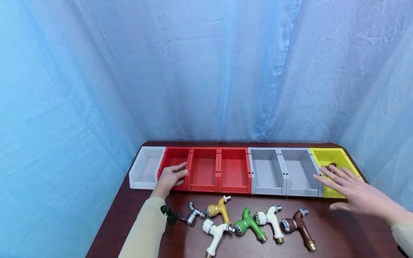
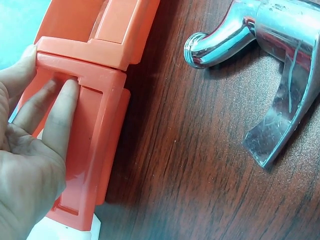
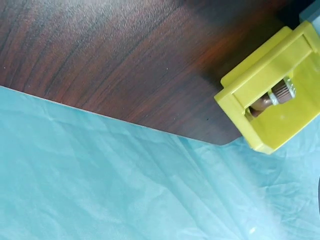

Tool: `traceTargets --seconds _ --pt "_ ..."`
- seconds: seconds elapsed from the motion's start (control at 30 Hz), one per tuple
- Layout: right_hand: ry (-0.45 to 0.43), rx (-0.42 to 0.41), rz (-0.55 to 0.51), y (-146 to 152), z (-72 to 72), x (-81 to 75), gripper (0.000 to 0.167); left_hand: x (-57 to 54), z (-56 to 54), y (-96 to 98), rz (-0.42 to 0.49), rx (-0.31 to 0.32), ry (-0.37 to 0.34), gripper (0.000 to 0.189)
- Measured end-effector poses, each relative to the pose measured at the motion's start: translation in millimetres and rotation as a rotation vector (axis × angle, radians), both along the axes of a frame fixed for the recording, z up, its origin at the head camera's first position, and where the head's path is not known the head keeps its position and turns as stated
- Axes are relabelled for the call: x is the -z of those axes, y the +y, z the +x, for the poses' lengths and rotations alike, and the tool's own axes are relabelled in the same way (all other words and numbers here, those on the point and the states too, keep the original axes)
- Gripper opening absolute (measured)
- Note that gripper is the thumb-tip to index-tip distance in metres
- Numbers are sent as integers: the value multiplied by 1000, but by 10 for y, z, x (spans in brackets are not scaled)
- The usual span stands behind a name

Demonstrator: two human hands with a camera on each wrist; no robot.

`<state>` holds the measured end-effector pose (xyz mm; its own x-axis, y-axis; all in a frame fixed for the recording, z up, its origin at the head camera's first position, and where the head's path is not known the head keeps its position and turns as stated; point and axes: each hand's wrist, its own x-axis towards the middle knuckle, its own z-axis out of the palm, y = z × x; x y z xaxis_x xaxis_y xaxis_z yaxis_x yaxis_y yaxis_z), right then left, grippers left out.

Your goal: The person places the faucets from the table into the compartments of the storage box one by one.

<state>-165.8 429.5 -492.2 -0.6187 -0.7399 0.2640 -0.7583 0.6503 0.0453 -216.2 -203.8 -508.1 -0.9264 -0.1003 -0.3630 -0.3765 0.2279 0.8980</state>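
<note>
Three sides are closed in by a pale blue curtain (image 1: 193,79), by which the upper part of the head view is filled. The cloth is broken by long vertical folds and fine creases; at the left it is tinted toward cyan, while toward violet it is turned at the back. Below, a dark reddish-brown tabletop (image 1: 342,236) is seen, its surface streaked with wood grain and its far corners rounded. In the right wrist view, its straight edge is bordered by wrinkled curtain, and the wood is dotted with tiny pale specks.
</note>
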Motion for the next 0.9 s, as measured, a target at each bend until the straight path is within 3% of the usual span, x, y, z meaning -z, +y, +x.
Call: traceTargets --seconds 0.5,0.9 --pt "21 -84 0 -180 86 65 92 12 -5 -8 8 2 2 55" --pt "-13 -101 -16 -260 212 179 99 16 -3 -6 -1 -1 1 55"
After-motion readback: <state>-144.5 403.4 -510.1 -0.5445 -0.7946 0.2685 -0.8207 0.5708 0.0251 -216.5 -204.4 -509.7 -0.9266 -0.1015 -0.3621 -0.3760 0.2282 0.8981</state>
